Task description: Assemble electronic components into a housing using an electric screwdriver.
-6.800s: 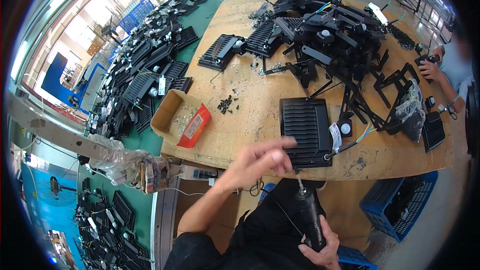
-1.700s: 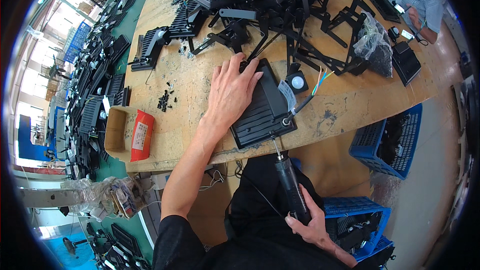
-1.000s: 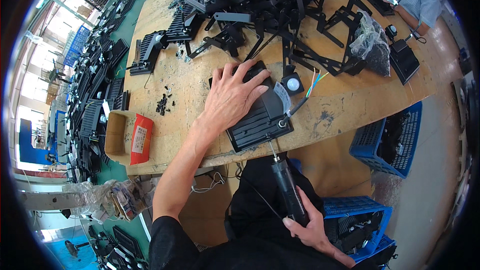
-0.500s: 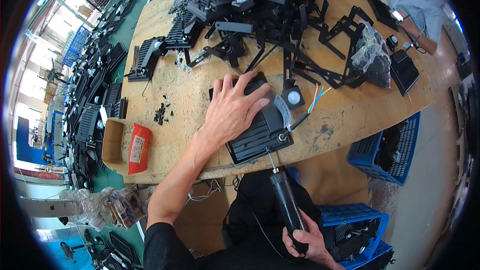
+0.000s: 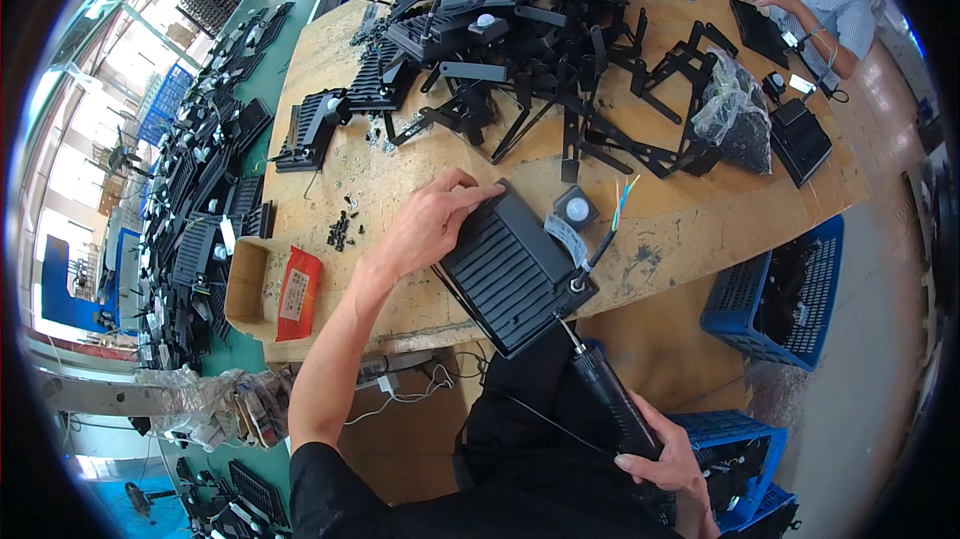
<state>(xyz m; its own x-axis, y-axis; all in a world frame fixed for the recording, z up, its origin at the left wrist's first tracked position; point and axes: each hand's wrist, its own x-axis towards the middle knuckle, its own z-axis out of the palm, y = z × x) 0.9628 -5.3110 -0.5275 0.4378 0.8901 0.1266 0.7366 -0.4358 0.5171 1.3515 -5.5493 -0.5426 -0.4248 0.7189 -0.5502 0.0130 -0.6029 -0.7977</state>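
Observation:
A black ribbed floodlight [image 5: 515, 274] lies at the table's front edge, its near end jutting past it. It seems tilted, with a second dark edge showing under its left side. A white-domed sensor [image 5: 577, 209] sits at its right, and a short cable [image 5: 604, 244] with bare coloured wires points away from me. My left hand [image 5: 428, 226] grips the floodlight's far left edge, fingers bent over the corner. My right hand [image 5: 668, 454] is wrapped round a black electric screwdriver [image 5: 612, 394]. The screwdriver's bit meets the floodlight's near right corner; exact contact is hard to tell.
Brackets and floodlights [image 5: 520, 49] are heaped at the back. Small black screws [image 5: 342, 227] lie left, near an open red-and-brown carton [image 5: 262, 289]. A plastic bag [image 5: 735, 119] of dark parts lies right. Blue crates [image 5: 775, 289] stand below. Another person [image 5: 825, 9] works at the far right.
My left hand has gone from lying spread over the floodlight to holding its far left edge. The floodlight has shifted towards me and tilted. The screwdriver has moved right and slightly up with my right hand.

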